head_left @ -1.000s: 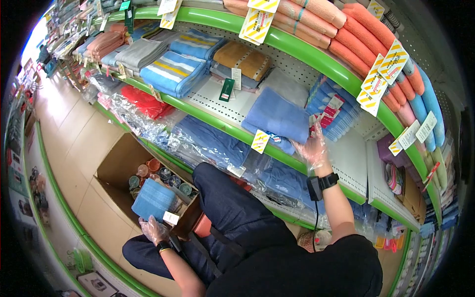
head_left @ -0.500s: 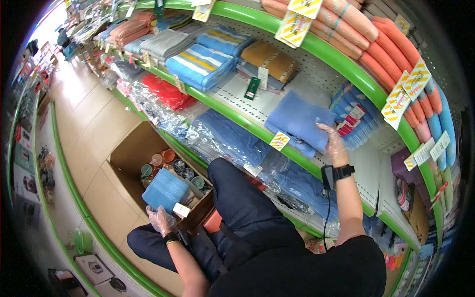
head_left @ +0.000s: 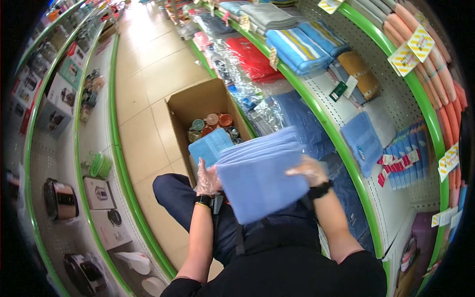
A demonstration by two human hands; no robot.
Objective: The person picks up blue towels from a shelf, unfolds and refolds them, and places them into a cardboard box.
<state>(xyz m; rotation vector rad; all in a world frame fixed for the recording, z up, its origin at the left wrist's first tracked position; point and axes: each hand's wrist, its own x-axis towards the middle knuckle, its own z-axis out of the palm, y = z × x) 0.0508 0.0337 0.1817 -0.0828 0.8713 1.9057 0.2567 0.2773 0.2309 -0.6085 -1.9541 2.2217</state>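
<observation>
The person crouches in a shop aisle and holds a stack of folded light-blue towels (head_left: 260,180) in front of the torso, at the middle of the view. The left hand (head_left: 208,178), in a clear plastic glove, grips the stack's 9 o'clock edge, with the fingers curled against the cloth. The right hand (head_left: 307,172), gloved the same way, lies over the stack's 3 o'clock corner and clasps it, fingers spread on the top towel. A black wristband (head_left: 320,189) sits on the right wrist and a dark watch (head_left: 203,199) on the left.

At 11 o'clock from the stack, an open brown cardboard box (head_left: 198,101) stands on the beige tiled floor (head_left: 148,74). Inside it are round lidded cups (head_left: 213,123) and a ribbed turquoise towel (head_left: 210,147), whose lower part is hidden behind the held stack.

At 3 o'clock runs a white perforated shelf with a green front edge (head_left: 396,198). On it lies a single folded blue towel (head_left: 361,141), just beside a row of small blue packs with red-and-white labels (head_left: 405,158). Further up at 1 o'clock lie blue-and-yellow striped towels (head_left: 299,49) and a red item wrapped in clear plastic (head_left: 252,59).
</observation>
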